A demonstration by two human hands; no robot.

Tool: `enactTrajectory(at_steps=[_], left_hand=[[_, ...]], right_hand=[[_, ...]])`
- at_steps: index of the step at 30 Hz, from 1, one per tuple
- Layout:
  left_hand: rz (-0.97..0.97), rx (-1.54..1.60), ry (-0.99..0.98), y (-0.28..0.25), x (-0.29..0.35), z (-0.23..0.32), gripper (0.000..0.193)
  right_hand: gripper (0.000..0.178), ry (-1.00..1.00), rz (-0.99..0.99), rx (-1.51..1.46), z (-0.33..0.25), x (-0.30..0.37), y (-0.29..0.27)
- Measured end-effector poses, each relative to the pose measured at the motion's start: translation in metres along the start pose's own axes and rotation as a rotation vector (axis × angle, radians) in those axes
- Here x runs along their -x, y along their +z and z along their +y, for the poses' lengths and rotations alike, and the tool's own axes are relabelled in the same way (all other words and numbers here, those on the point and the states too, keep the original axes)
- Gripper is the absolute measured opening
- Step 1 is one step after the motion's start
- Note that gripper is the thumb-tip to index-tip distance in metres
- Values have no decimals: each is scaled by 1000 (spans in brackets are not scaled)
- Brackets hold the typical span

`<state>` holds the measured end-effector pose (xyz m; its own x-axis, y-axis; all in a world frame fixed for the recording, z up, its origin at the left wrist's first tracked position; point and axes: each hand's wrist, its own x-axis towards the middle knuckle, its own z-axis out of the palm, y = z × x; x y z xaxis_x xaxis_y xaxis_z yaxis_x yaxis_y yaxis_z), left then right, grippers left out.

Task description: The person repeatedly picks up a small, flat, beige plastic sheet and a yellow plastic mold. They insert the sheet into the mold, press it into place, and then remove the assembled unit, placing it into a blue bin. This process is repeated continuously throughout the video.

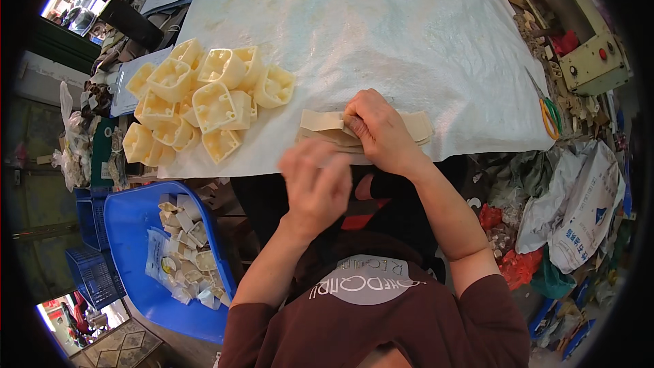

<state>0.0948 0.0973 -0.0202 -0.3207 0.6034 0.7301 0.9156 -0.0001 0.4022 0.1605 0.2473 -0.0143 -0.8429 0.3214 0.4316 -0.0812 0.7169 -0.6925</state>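
Fingers of my right hand [381, 129] are curled down, clamped on the stack of cream strips [327, 128] at the near edge of the white sheet [409, 34]. My left hand [315, 184] hangs just short of that stack, blurred; I cannot tell whether it grips anything. I judge a hasty pull could fan the strips off the edge. Left of the stack lie roughly a dozen cream blocks [204, 102]; right of it, one pair of scissors [548, 112].
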Motion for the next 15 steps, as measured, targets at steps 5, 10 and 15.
enactTrajectory(at_steps=[5,10,15], left_hand=[[-286,-253,-95,2,-1,8,42],[-332,-308,-67,0,-11,16,36],[-353,-170,-15,1,-14,-1,34]], right_hand=[[5,61,19,-49,-4,-1,-5],[17,606,624,-1113,-8,-4,-51],[21,250,620,-1435,43,24,-134]])
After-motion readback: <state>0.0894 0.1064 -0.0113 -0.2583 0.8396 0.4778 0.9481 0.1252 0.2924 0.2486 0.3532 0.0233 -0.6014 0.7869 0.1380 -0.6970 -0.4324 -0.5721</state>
